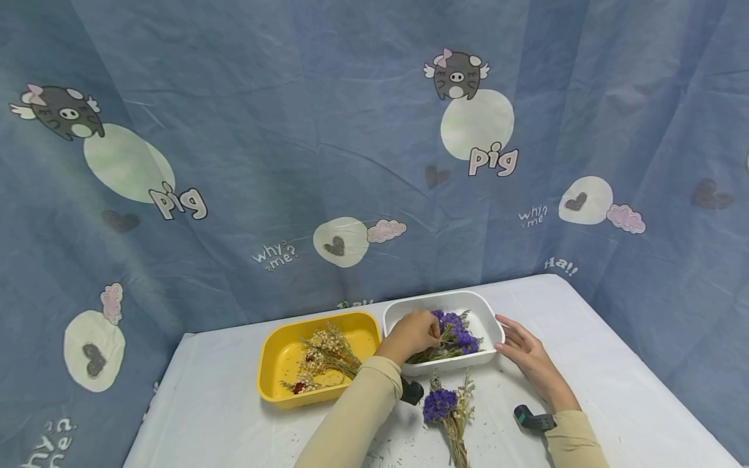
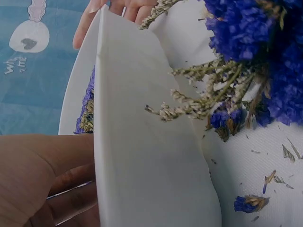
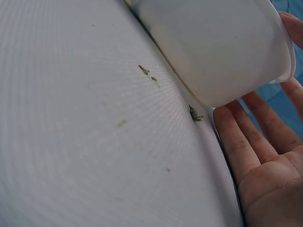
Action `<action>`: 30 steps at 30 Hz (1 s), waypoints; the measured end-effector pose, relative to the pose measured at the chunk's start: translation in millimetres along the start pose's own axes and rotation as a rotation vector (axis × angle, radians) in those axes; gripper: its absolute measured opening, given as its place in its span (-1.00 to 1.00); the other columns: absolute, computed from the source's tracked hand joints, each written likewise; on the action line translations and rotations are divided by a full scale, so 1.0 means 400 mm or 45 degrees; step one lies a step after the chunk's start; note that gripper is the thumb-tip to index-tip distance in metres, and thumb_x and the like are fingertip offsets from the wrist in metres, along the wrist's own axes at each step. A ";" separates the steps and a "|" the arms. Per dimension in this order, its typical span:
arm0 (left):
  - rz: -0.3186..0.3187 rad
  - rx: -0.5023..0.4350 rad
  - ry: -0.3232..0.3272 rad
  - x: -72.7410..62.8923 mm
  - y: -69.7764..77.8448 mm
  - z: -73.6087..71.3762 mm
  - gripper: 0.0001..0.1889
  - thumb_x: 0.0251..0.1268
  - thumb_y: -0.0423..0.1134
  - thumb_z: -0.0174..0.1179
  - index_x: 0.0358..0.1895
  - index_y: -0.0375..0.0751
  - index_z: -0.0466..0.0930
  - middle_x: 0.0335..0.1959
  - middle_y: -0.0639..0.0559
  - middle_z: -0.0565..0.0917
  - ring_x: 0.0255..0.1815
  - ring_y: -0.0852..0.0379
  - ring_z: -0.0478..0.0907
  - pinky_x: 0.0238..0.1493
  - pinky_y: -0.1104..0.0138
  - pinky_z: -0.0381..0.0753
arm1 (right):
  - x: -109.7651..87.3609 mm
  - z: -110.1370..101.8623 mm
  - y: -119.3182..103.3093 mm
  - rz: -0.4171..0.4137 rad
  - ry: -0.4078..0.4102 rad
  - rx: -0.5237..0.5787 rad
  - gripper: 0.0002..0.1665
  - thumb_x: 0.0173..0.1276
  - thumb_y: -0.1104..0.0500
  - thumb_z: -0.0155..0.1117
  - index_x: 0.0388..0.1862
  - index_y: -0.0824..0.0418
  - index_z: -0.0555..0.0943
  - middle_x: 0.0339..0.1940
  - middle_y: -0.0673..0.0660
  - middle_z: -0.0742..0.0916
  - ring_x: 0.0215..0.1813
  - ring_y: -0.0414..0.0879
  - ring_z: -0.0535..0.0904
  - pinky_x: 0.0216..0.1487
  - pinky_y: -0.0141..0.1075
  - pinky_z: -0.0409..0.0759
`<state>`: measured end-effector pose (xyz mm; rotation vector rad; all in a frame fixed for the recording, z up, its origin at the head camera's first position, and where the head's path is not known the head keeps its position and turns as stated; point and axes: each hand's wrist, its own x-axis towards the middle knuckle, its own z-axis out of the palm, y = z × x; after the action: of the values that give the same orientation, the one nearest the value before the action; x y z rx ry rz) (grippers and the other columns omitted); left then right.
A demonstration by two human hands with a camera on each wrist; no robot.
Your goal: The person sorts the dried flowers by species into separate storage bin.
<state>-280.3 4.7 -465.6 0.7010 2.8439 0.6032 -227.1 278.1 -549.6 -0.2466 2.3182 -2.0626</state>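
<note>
My left hand (image 1: 417,330) reaches over the near rim into the white basin (image 1: 486,316), its fingers curled at the stems of a bunch of purple dried flowers (image 1: 465,339). In the left wrist view the basin's wall hides part of the left hand (image 2: 47,175). My right hand (image 1: 529,354) is at the basin's right end, thumb and fingers spread along its rim. In the right wrist view, fairly straight fingers of the right hand (image 3: 265,151) touch the basin's outer end (image 3: 218,47).
A yellow basin (image 1: 275,364) with cream dried flowers (image 1: 320,351) stands to the left. On the white table (image 1: 216,396), in front, lies another bunch of purple and cream dried flowers (image 1: 441,406), with loose bits scattered around. A printed blue curtain (image 1: 351,149) hangs behind.
</note>
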 end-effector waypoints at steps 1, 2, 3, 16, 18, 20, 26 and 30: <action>-0.004 -0.005 0.001 -0.001 -0.001 0.001 -0.84 0.20 -0.21 0.52 -0.41 -0.02 0.69 -0.41 0.19 0.70 -0.43 0.27 0.52 -0.29 0.38 0.58 | 0.000 0.000 0.000 -0.001 0.001 -0.002 -0.18 0.54 0.18 0.26 0.67 0.16 0.16 0.63 0.42 0.28 0.27 -0.62 0.46 0.25 -0.65 0.47; -0.010 -0.008 0.000 -0.001 -0.003 0.002 -0.85 0.22 -0.20 0.51 -0.40 -0.02 0.69 -0.41 0.19 0.70 -0.43 0.28 0.53 -0.28 0.39 0.58 | 0.000 0.000 0.000 -0.001 0.001 -0.005 -0.18 0.55 0.18 0.26 0.67 0.15 0.16 0.63 0.42 0.28 0.27 -0.62 0.46 0.25 -0.65 0.47; -0.010 -0.016 0.006 -0.003 -0.004 0.001 -0.85 0.22 -0.19 0.51 -0.40 -0.02 0.70 -0.40 0.19 0.70 -0.42 0.27 0.53 -0.28 0.38 0.59 | 0.001 0.000 0.000 -0.002 -0.001 -0.008 -0.18 0.55 0.18 0.26 0.67 0.15 0.16 0.63 0.41 0.29 0.27 -0.61 0.46 0.25 -0.65 0.47; -0.013 -0.091 0.057 -0.022 -0.018 -0.007 -0.87 0.30 -0.10 0.45 -0.25 -0.05 0.75 -0.29 0.14 0.75 -0.36 0.25 0.60 -0.26 0.37 0.63 | 0.000 0.000 0.001 -0.003 -0.002 -0.010 -0.18 0.55 0.17 0.26 0.67 0.15 0.16 0.64 0.40 0.28 0.27 -0.63 0.45 0.25 -0.65 0.46; -0.024 -0.101 0.080 -0.030 -0.020 -0.012 -0.83 0.32 -0.07 0.44 -0.19 -0.06 0.75 -0.25 0.13 0.76 -0.32 0.24 0.61 -0.23 0.35 0.65 | 0.000 0.000 0.001 -0.006 -0.003 -0.009 -0.19 0.55 0.17 0.25 0.67 0.15 0.16 0.64 0.41 0.27 0.27 -0.63 0.45 0.25 -0.65 0.47; -0.026 -0.121 0.108 -0.042 -0.021 -0.019 -0.82 0.33 -0.07 0.43 -0.16 -0.07 0.76 -0.25 0.11 0.76 -0.30 0.22 0.62 -0.21 0.34 0.66 | 0.001 0.000 0.001 -0.008 -0.003 -0.008 -0.19 0.55 0.17 0.25 0.67 0.15 0.17 0.65 0.41 0.26 0.27 -0.63 0.45 0.25 -0.65 0.47; 0.029 -0.222 0.211 -0.084 -0.025 -0.034 -0.90 0.38 -0.12 0.39 -0.21 -0.05 0.74 -0.31 0.09 0.76 -0.31 0.23 0.64 -0.25 0.36 0.66 | -0.001 0.000 -0.001 0.001 0.001 -0.001 -0.18 0.54 0.18 0.26 0.67 0.16 0.16 0.65 0.41 0.25 0.26 -0.64 0.45 0.25 -0.65 0.47; 0.082 -0.268 0.282 -0.119 -0.030 -0.032 -0.91 0.40 -0.14 0.37 -0.23 -0.04 0.74 -0.34 0.12 0.75 -0.34 0.28 0.62 -0.25 0.41 0.66 | -0.002 0.002 -0.002 0.010 0.003 -0.002 -0.17 0.54 0.17 0.27 0.67 0.16 0.16 0.65 0.41 0.26 0.26 -0.63 0.46 0.25 -0.65 0.48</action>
<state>-246.3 -32.0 -456.4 0.7320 2.9013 1.0329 -225.9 277.5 -549.0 -0.2352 2.3187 -2.0586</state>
